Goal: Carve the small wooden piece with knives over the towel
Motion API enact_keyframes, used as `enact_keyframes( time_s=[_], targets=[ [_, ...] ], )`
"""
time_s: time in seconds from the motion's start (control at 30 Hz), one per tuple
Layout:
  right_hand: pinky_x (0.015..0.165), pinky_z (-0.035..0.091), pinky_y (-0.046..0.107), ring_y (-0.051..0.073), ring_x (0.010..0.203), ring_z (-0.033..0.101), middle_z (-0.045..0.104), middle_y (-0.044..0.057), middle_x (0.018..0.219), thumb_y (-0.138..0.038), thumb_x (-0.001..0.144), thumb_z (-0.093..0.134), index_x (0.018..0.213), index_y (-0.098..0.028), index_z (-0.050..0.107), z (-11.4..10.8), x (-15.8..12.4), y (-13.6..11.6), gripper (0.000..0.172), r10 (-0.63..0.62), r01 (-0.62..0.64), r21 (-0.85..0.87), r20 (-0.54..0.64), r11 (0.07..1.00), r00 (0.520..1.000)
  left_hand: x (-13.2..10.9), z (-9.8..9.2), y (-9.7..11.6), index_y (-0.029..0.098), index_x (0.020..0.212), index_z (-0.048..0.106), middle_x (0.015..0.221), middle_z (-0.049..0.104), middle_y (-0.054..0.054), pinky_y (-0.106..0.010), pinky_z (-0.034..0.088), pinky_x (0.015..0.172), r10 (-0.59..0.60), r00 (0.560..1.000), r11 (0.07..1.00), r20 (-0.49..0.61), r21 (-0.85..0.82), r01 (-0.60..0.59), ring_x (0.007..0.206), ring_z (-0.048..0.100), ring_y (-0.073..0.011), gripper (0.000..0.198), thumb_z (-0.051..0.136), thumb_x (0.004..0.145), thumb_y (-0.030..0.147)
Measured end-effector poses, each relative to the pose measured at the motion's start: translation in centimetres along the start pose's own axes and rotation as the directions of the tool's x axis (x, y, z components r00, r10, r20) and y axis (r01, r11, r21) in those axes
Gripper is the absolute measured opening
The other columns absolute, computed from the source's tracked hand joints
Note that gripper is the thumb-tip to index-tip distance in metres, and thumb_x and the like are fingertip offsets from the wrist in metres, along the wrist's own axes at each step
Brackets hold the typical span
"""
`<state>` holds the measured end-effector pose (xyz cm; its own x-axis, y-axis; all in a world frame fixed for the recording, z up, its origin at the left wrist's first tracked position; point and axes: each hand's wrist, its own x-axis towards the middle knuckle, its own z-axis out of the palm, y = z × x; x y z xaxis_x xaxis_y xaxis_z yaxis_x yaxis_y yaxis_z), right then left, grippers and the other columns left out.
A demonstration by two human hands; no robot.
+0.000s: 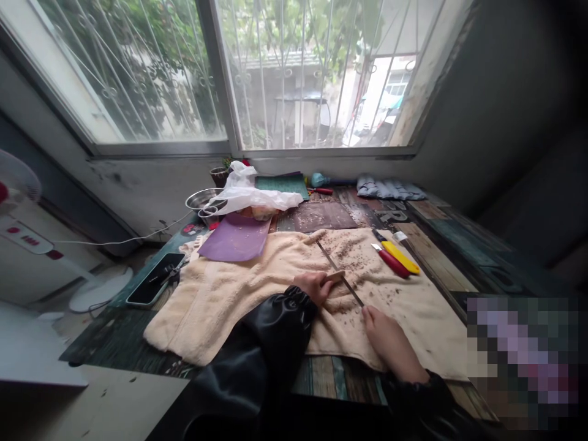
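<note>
Hands mid-towel, table edge near.

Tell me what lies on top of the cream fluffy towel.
On the cream fluffy towel: brown shavings, a red craft knife, a yellow craft knife, a purple sheet's edge, and both hands working a thin stick. The table under the towel is hidden.

Head view; looks down, near table.
</note>
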<state>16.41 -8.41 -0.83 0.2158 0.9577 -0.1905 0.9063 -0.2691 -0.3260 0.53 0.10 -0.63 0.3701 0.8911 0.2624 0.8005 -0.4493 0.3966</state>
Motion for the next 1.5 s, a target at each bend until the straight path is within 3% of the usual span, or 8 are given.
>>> enact_keyframes(
  time_s=[0.2, 0.37, 0.53, 0.67, 0.9, 1.0, 1.13, 1.5],
  targets=[
    [0.059, 0.029, 0.023, 0.016, 0.069, 0.054, 0.061, 0.009, 0.074, -0.029, 0.085, 0.022, 0.08, -0.018, 0.053, -0.2, 1.4, -1.6, 0.034, -0.004, 0.004, -0.007, -0.001, 1.0, 1.0, -0.1, 0.6, -0.2, 0.023, 0.074, 0.061, 0.071, 0.064, -0.002, -0.023, 0.036, 0.058, 0.013, 1.0, 1.0, -0.009, -0.015, -0.014, 0.066, 0.055, -0.0135, 0.033, 0.039, 0.076, 0.048],
    [0.059, 0.03, 0.023, 0.016, 0.071, 0.055, 0.062, 0.009, 0.075, -0.032, 0.085, 0.023, 0.078, -0.019, 0.054, -0.2, -0.3, -0.1, 0.035, 0.007, -0.008, 0.023, 0.033, 1.0, 0.999, 0.0, 0.6, -0.3, 0.024, 0.085, 0.062, 0.076, 0.064, -0.002, -0.023, 0.038, 0.061, -0.076, 0.997, 0.997, -0.016, -0.008, 0.076, 0.069, 0.055, -0.0134, 0.033, 0.041, 0.076, 0.048],
    [0.058, 0.03, 0.023, 0.016, 0.069, 0.055, 0.062, 0.009, 0.076, -0.033, 0.085, 0.022, 0.079, -0.018, 0.055, -0.5, -0.1, -0.6, 0.036, 0.02, -0.02, 0.003, 0.018, 1.0, 1.0, 0.0, 0.2, -0.2, 0.023, 0.077, 0.063, 0.071, 0.063, -0.002, -0.023, 0.038, 0.06, 0.017, 1.0, 1.0, 0.009, -0.001, -0.017, 0.068, 0.055, -0.0135, 0.031, 0.041, 0.076, 0.046],
    [0.058, 0.029, 0.023, 0.016, 0.068, 0.054, 0.062, 0.01, 0.075, -0.031, 0.085, 0.023, 0.081, -0.018, 0.056, -0.5, 1.0, -1.5, 0.036, 0.003, -0.003, -0.004, 0.007, 1.0, 1.0, -0.1, 0.4, -0.3, 0.025, 0.083, 0.062, 0.075, 0.064, -0.002, -0.023, 0.039, 0.062, -0.032, 0.999, 0.999, 0.018, -0.006, 0.033, 0.07, 0.055, -0.0136, 0.031, 0.041, 0.076, 0.047],
    [0.058, 0.03, 0.022, 0.015, 0.069, 0.054, 0.062, 0.007, 0.074, -0.031, 0.084, 0.025, 0.076, -0.018, 0.055, 0.0, -0.6, 0.7, 0.034, -0.001, 0.0, 0.039, 0.025, 0.999, 1.0, 0.1, 0.5, -0.7, 0.025, 0.083, 0.062, 0.075, 0.064, -0.001, -0.023, 0.039, 0.061, -0.009, 1.0, 1.0, 0.022, -0.011, 0.009, 0.07, 0.056, -0.0138, 0.034, 0.039, 0.077, 0.048],
    [0.058, 0.03, 0.022, 0.015, 0.068, 0.054, 0.062, 0.008, 0.076, -0.031, 0.085, 0.025, 0.079, -0.018, 0.056, -0.2, -0.2, -0.2, 0.034, 0.001, -0.001, 0.028, 0.008, 1.0, 1.0, 0.1, 0.3, -0.6, 0.023, 0.077, 0.062, 0.072, 0.064, -0.001, -0.023, 0.039, 0.062, 0.032, 0.998, 0.999, 0.055, -0.004, -0.032, 0.069, 0.056, -0.0133, 0.033, 0.04, 0.076, 0.048],
    [0.059, 0.03, 0.022, 0.015, 0.069, 0.054, 0.062, 0.009, 0.075, -0.03, 0.085, 0.024, 0.081, -0.017, 0.056, -0.5, 0.8, -1.7, 0.035, -0.006, 0.006, 0.024, 0.009, 1.0, 1.0, 0.1, 0.6, -0.5, 0.024, 0.089, 0.061, 0.083, 0.065, -0.001, -0.024, 0.04, 0.067, -0.055, 0.998, 0.998, 0.028, -0.025, 0.056, 0.076, 0.057, -0.0141, 0.034, 0.041, 0.076, 0.049],
    [0.058, 0.03, 0.023, 0.016, 0.066, 0.053, 0.061, 0.008, 0.072, -0.03, 0.084, 0.025, 0.076, -0.018, 0.056, -0.2, 0.0, -0.7, 0.034, -0.006, 0.006, 0.037, 0.011, 0.999, 1.0, 0.1, -0.1, -0.3, 0.024, 0.084, 0.062, 0.078, 0.065, -0.002, -0.023, 0.039, 0.062, -0.053, 0.997, 0.998, 0.048, -0.019, 0.054, 0.071, 0.056, -0.0137, 0.033, 0.042, 0.076, 0.048]
  ],
)
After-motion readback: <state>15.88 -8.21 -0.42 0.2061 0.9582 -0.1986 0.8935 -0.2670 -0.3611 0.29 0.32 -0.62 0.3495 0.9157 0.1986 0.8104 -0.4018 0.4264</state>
